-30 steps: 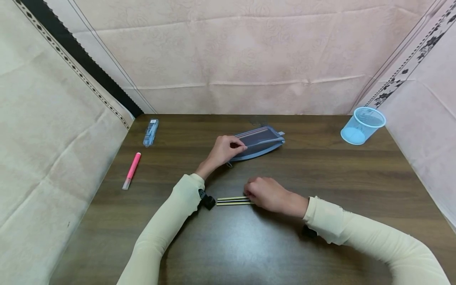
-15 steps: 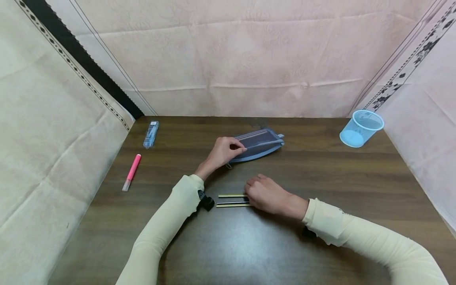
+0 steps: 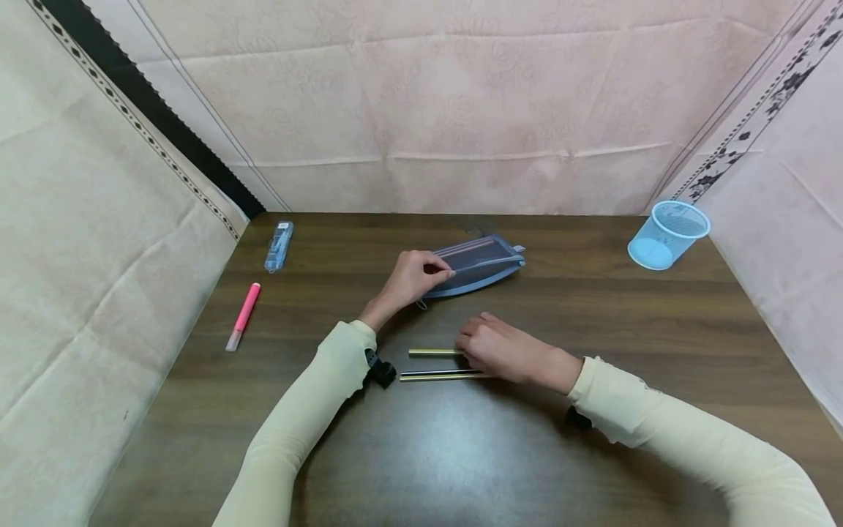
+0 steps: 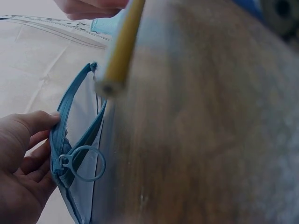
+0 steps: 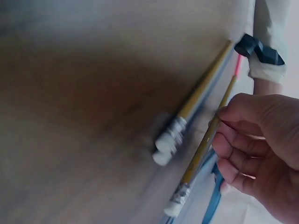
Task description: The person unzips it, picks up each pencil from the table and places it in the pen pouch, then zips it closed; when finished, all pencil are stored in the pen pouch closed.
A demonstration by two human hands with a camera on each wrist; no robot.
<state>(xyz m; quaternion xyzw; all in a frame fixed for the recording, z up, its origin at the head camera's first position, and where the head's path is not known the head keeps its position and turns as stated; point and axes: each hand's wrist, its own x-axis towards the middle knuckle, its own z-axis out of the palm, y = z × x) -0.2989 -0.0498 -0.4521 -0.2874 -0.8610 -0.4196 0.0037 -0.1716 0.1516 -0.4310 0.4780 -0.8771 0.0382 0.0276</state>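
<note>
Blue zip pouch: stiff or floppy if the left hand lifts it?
Probably floppy: the pouch bows open near where the left hand pinches its edge. Likely light, as its walls look thin. The ring pull may swing, since it juts out from the zipper.

- The left arm [image 3: 303,410] stretches diagonally forward over the tabletop [image 3: 461,468], its hand nearer the far edge than the other.
- The left hand [image 3: 418,277] pinches between thumb and curled fingers.
- The right arm [image 3: 685,424], bent at the elbow, reaches in from the near right corner's side.
- The right hand [image 3: 500,350], back upward, pinches with thumb and forefinger; its remaining fingers curl.
- Pale sleeves [image 3: 609,395] end at both wrists.
</note>
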